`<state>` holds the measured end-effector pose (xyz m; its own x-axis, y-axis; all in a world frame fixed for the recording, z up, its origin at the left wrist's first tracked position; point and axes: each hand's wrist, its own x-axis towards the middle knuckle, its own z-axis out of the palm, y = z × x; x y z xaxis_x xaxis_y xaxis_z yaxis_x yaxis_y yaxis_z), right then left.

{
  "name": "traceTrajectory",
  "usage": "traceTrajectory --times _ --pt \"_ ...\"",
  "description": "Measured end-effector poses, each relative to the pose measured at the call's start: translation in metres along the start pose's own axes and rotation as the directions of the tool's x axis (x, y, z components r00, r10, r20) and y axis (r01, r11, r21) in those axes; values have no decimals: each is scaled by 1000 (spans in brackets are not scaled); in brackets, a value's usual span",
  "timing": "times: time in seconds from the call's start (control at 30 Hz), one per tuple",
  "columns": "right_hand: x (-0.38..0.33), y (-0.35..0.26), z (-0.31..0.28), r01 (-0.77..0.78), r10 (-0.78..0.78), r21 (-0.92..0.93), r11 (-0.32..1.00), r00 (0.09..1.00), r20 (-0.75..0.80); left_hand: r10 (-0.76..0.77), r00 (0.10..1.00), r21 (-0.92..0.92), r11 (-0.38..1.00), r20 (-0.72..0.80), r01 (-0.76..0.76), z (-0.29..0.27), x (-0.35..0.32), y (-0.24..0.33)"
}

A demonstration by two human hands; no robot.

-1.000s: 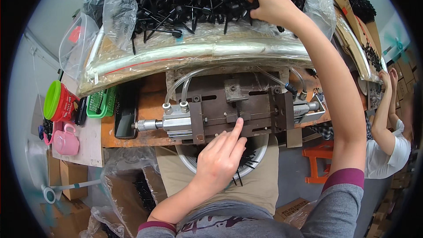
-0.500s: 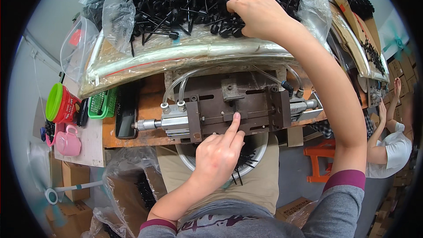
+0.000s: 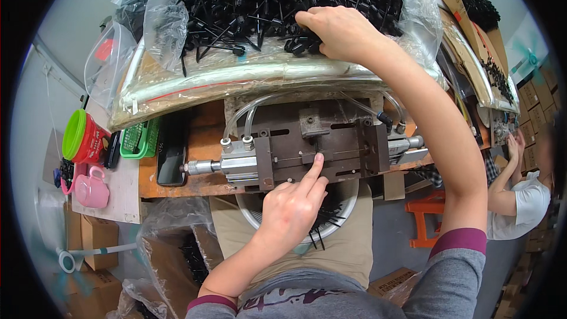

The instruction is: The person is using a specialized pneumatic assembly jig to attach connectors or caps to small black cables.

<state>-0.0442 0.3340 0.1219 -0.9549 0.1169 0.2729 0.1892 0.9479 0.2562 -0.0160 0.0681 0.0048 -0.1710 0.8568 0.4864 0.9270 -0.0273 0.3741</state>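
Note:
My left hand (image 3: 289, 210) reaches over the near edge of a dark metal clamping fixture (image 3: 283, 130). Its index finger is stretched out, the tip resting on a small block at the fixture's middle; the other fingers are partly bent. My right hand (image 3: 345, 34) is at the near side of a large heap of black plastic stemmed parts (image 3: 242, 3) in a plastic-lined box. Its fingers are bent down among the parts, and what they grip is hidden. A pneumatic cylinder (image 3: 239, 168) with clear hoses sits at the fixture's left end, another (image 3: 404, 145) at its right.
A white basin (image 3: 251, 217) with black parts sits on my lap below the fixture. A phone (image 3: 171, 156), a green basket (image 3: 140, 139) and a pink cup (image 3: 91, 188) lie left. At right are an orange stool (image 3: 420, 215) and another person (image 3: 525, 201).
My right hand has moved slightly nearer and left, its fingers lower at the heap. My left hand stays at the fixture. The view has shifted slightly; the other person's hands have come together.

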Motion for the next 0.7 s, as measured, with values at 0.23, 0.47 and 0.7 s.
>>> traceTrajectory --times 0.23,0.47,0.7 --pt "-15 29 2 57 15 208 976 944 -329 10 1000 -181 983 4 -9 -16 -10 6" --pt "-28 52 -19 -230 510 856 463 859 -45 48 995 -297 955 85 -20 -41 -12 16" --pt "-83 -16 -36 42 539 994 -105 842 21 -97 968 -444 896 -233 -18 -50 0 2"
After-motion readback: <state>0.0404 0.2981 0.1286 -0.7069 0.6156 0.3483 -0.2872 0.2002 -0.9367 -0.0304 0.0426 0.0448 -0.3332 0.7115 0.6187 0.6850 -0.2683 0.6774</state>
